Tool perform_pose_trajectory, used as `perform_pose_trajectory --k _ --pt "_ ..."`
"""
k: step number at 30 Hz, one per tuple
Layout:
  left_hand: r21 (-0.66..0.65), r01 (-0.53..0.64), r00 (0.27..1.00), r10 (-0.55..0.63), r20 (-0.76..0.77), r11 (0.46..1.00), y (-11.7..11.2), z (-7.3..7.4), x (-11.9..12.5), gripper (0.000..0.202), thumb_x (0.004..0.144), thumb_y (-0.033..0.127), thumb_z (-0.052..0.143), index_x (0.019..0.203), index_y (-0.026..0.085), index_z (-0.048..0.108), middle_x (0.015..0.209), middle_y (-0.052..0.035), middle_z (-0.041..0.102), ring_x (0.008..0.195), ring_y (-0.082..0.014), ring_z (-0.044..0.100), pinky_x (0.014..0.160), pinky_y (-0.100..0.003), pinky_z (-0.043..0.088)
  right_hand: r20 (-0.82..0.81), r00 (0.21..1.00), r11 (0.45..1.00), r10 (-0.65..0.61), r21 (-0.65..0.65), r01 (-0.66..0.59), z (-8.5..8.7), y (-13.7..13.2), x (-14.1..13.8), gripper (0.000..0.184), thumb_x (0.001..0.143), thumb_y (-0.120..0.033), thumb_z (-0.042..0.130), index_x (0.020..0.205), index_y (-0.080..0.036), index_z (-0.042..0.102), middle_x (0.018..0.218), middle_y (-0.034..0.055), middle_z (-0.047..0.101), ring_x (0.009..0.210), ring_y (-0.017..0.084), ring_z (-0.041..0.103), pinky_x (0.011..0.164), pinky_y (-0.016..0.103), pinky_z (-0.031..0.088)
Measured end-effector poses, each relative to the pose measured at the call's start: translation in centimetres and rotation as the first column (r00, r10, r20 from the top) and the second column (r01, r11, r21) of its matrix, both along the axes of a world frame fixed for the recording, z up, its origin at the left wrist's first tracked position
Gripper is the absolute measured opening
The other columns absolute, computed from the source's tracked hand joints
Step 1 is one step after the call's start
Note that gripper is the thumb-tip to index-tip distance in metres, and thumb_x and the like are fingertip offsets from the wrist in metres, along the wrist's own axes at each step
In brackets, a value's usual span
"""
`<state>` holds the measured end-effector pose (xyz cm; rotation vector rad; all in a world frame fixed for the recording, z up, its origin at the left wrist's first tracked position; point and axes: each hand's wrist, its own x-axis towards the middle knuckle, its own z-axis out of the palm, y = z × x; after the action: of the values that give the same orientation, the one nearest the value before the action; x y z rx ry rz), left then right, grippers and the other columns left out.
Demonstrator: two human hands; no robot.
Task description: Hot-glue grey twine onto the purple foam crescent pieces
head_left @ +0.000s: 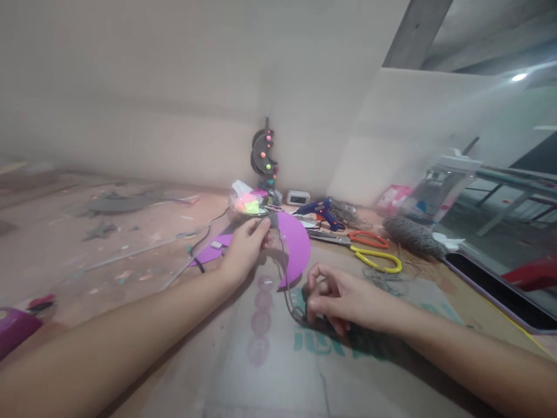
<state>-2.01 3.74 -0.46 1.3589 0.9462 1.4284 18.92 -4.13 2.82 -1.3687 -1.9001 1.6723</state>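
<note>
My left hand (252,244) is closed on the upper tip of a purple crescent cutout (298,249), where a bit of grey wrapping shows. Grey yarn (287,299) runs down from that tip along the crescent's inner edge toward my right hand (333,296). The fingers of my right hand are curled together on the yarn, low and to the right of the crescent. Behind my left wrist lies another purple cutout (213,251), partly hidden by the hand.
Scissors (361,244) with orange and yellow handles, a blue glue gun (319,212) and a grey yarn ball (413,237) lie behind my right hand. A phone (500,290) rests at right. A decorated grey moon (263,154) stands by the wall beside a bowl of pompoms (250,204).
</note>
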Motion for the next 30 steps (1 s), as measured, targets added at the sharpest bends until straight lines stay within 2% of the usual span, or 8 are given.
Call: perform_pose_trajectory --k 2,5,10,13,18,21,25,30 --pt "-0.004 0.013 1.000 -0.013 0.008 1.000 0.2 -0.1 0.0 0.039 0.083 0.053 0.056 0.072 0.016 0.049 0.062 0.0028 0.050 0.054 -0.0079 0.045 0.052 -0.020 0.035 0.082 0.995 0.998 0.052 -0.027 -0.050 0.6 -0.6 0.0 0.034 0.079 -0.040 0.064 0.095 -0.022 0.039 0.059 -0.0078 0.057 0.039 0.006 0.044 0.037 0.016 0.030" --pt "0.000 0.009 0.999 -0.009 -0.033 1.000 0.3 -0.3 -0.1 0.039 0.084 0.053 0.055 0.071 0.016 0.049 0.062 0.0026 0.050 0.054 -0.0080 0.044 0.050 -0.020 0.034 0.261 0.954 0.987 0.150 0.017 -0.160 1.9 -1.0 0.5 0.033 0.079 -0.038 0.065 0.102 -0.022 0.046 0.059 -0.0075 0.055 0.046 0.008 0.049 0.041 0.017 0.031" --pt "0.011 0.008 0.994 -0.006 -0.111 1.000 0.1 -0.2 -0.1 0.039 0.084 0.052 0.054 0.071 0.015 0.052 0.063 0.0009 0.052 0.055 -0.0091 0.045 0.051 -0.021 0.035 0.562 0.824 0.879 0.068 0.357 -0.317 2.4 -0.6 1.6 0.032 0.077 -0.041 0.066 0.103 -0.024 0.054 0.070 -0.0033 0.060 0.059 0.011 0.051 0.052 0.021 0.031" --pt "-0.007 0.038 0.991 -0.038 -0.125 0.999 -0.2 -0.1 0.1 0.037 0.084 0.050 0.054 0.072 0.016 0.051 0.062 0.0015 0.050 0.054 -0.0089 0.044 0.050 -0.021 0.034 0.580 0.812 0.825 0.056 0.431 -0.365 1.5 -0.2 1.6 0.016 0.085 -0.039 0.056 0.091 -0.023 0.057 0.072 -0.0019 0.060 0.060 0.011 0.049 0.054 0.022 0.031" --pt "-0.044 0.083 0.986 -0.088 -0.145 0.996 -0.6 0.1 0.3 0.036 0.083 0.050 0.055 0.071 0.017 0.051 0.060 0.0026 0.048 0.050 -0.0083 0.042 0.046 -0.020 0.031 0.574 0.817 0.750 0.059 0.514 -0.416 1.2 -0.4 1.7 0.010 0.086 -0.029 0.053 0.081 -0.021 0.055 0.078 -0.0001 0.060 0.067 0.012 0.051 0.060 0.022 0.034" --pt "-0.056 0.084 0.986 -0.091 -0.140 0.995 -0.6 0.1 0.3 0.036 0.082 0.050 0.056 0.070 0.016 0.051 0.059 0.0028 0.048 0.049 -0.0079 0.041 0.045 -0.020 0.030 0.562 0.827 0.760 0.020 0.528 -0.377 2.1 -1.0 1.9 0.008 0.085 -0.030 0.053 0.085 -0.022 0.054 0.079 -0.0004 0.059 0.068 0.013 0.052 0.060 0.022 0.035" --pt "-0.063 0.075 0.986 -0.084 -0.141 0.995 -0.5 0.0 0.3 0.038 0.081 0.052 0.055 0.070 0.016 0.051 0.057 0.0037 0.046 0.048 -0.0074 0.039 0.044 -0.019 0.029 0.592 0.804 0.794 -0.055 0.515 -0.324 2.8 -1.1 2.2 0.029 0.073 -0.042 0.069 0.093 -0.024 0.057 0.085 -0.0004 0.063 0.074 0.016 0.056 0.060 0.024 0.036" --pt "-0.073 0.102 0.984 -0.111 -0.142 0.992 -0.2 -0.3 0.4 0.038 0.082 0.053 0.054 0.071 0.017 0.048 0.059 0.0044 0.045 0.047 -0.0068 0.038 0.044 -0.019 0.030 0.613 0.790 0.755 -0.003 0.520 -0.400 1.4 -0.2 2.3 0.003 0.079 -0.020 0.055 0.081 -0.020 0.058 0.085 0.0017 0.063 0.076 0.016 0.057 0.066 0.026 0.038"
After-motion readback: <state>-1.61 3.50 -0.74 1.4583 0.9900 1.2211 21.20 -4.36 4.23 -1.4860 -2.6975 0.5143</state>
